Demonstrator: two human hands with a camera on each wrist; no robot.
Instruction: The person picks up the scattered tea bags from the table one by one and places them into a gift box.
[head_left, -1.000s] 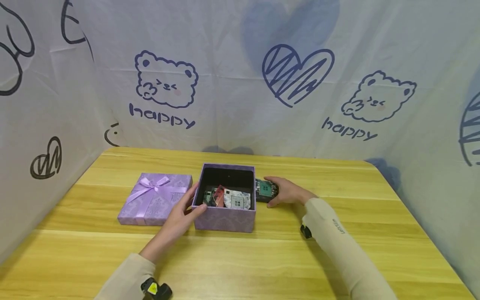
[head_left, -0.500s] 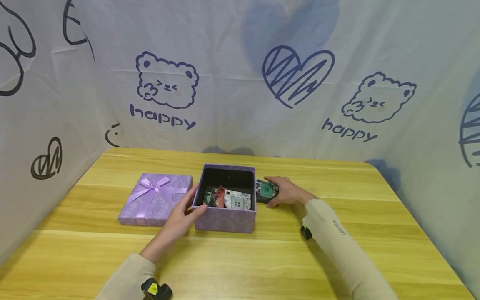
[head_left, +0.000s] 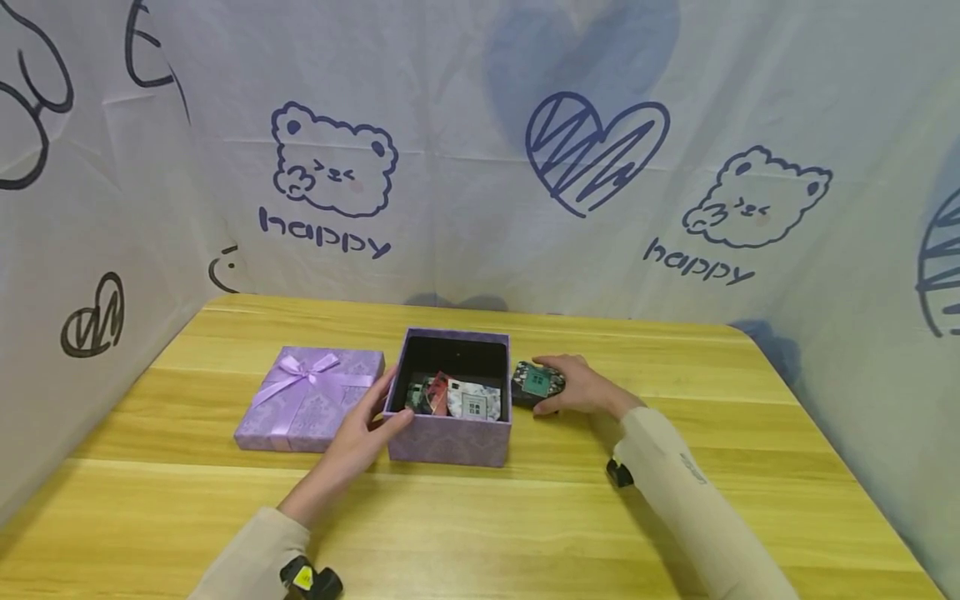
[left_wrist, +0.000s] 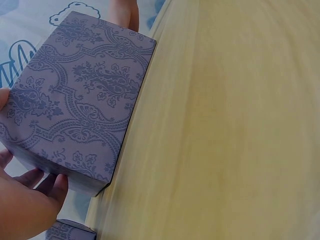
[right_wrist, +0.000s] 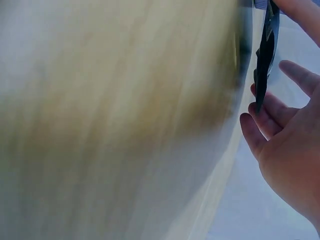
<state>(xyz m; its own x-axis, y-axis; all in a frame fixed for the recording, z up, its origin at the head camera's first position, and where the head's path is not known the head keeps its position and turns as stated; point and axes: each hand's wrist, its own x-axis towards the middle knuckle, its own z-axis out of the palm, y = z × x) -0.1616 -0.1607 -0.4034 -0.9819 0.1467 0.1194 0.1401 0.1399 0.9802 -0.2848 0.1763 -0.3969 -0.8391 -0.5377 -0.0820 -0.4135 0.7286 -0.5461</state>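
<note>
A purple patterned gift box (head_left: 452, 440) stands uncovered in the middle of the table. My left hand (head_left: 360, 433) holds its left side, thumb at the front rim and fingers along the side wall, as the left wrist view also shows. Inside lie several small foil packets, among them a white one (head_left: 476, 400) and a red one (head_left: 437, 392). Right of the box, my right hand (head_left: 577, 385) pinches a dark packet with a green label (head_left: 538, 381). In the right wrist view this packet (right_wrist: 267, 55) appears edge-on, above the table. A dark patch beneath it is unclear.
The purple lid (head_left: 311, 400) with a ribbon bow lies left of the box, close to my left hand. Bare wooden table (head_left: 480, 525) extends in front. A white printed cloth (head_left: 465, 250) hangs behind and along both sides.
My right hand has shifted slightly to the right with the dark packet, which now tilts up and sits a little farther from the box. The left hand and box stay in place.
</note>
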